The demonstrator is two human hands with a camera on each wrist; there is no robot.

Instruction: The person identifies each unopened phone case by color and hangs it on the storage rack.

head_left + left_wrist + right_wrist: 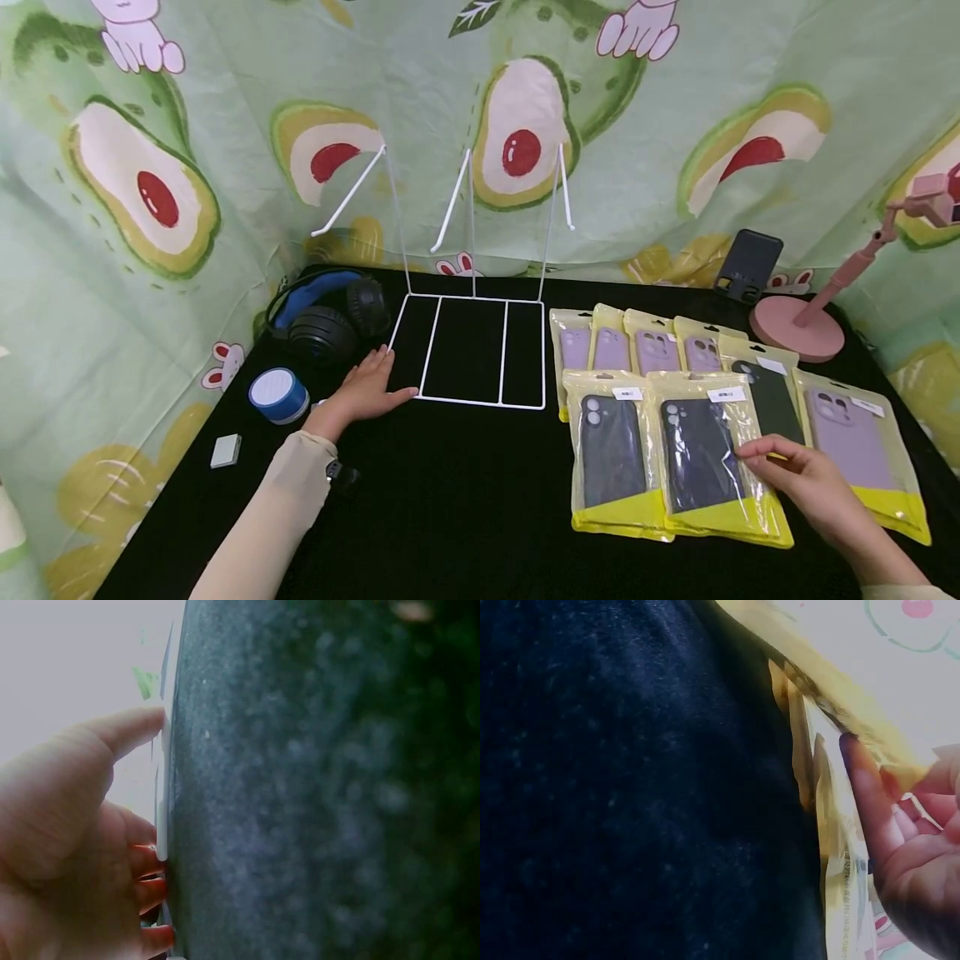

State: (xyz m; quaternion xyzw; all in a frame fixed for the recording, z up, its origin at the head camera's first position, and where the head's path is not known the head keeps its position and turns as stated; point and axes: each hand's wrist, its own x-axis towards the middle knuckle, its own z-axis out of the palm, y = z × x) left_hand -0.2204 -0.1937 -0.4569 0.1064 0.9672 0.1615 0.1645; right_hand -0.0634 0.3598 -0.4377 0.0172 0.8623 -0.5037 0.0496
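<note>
My left hand lies with fingers spread and straight on the front left corner of a white wire display rack. The left wrist view shows that hand side-on, its fingertips along the white wire. On the right, my right hand pinches the right edge of a packaged black phone case in a clear bag with a yellow bottom. In the right wrist view the thumb is under the bag's lifted edge. Another packaged dark phone case lies just left of it.
Several bagged purple cases lie behind, with a dark one and a larger purple one at right. Headphones, a blue speaker and a small white box stand left. A pink stand and phone are back right.
</note>
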